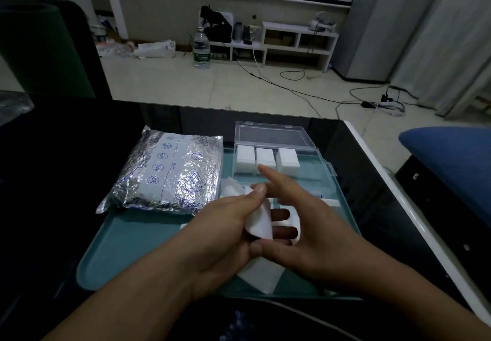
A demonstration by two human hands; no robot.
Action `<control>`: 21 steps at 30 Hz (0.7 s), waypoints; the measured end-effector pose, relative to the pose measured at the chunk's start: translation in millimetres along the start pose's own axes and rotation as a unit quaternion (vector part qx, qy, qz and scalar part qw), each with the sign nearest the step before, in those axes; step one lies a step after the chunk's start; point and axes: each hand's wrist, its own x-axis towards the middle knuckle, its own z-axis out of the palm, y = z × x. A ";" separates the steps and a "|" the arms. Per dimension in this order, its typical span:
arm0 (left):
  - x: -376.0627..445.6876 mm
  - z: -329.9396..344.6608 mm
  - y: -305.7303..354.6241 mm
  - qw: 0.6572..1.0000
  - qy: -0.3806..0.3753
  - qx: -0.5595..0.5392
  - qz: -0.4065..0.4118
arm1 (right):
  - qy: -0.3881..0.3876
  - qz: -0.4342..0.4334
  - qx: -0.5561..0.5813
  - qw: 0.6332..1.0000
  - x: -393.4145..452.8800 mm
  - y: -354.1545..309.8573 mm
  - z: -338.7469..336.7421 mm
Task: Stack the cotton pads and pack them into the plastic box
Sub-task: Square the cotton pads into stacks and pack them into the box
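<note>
— Progress so far? Does anything sit in the plastic box (281,154) yet?

— Three stacks of cotton pads (265,158) stand side by side along the box's far wall, against the hinge of its raised lid. The near part of the box looks unfilled, though the hands hide some of it. The box sits at the tray's (111,255) far right corner.

— And the hands?

— The left hand (225,234) pinches a small stack of pads (259,223) between thumb and fingers, over the middle of the tray. The right hand (300,231) is spread, fingers loose, flanking that stack on its right side; it grips nothing, and seems to be squaring the edges.

— What remains loose?

— One flat pad (261,274) lies on the tray near its front edge, under the wrists. A crumpled bit of white (231,188) sits just behind the left thumb, and a few more pads (330,202) peek out beyond the right hand's knuckles. A silver foil pouch (167,173) rests across the tray's far left corner, closed as far as one can tell.

— So, a judgement?

— Partway, probably past the middle. The held stack needs aligning and setting into the box's free space, then the loose pads gathered, stacked and packed. The lid is not yet shut.
</note>
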 end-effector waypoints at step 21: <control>10.1 -6.7 -12.0 0.996 0.012 -0.078 -0.041 | 0.067 -0.053 -0.167 0.982 4.1 17.5 5.7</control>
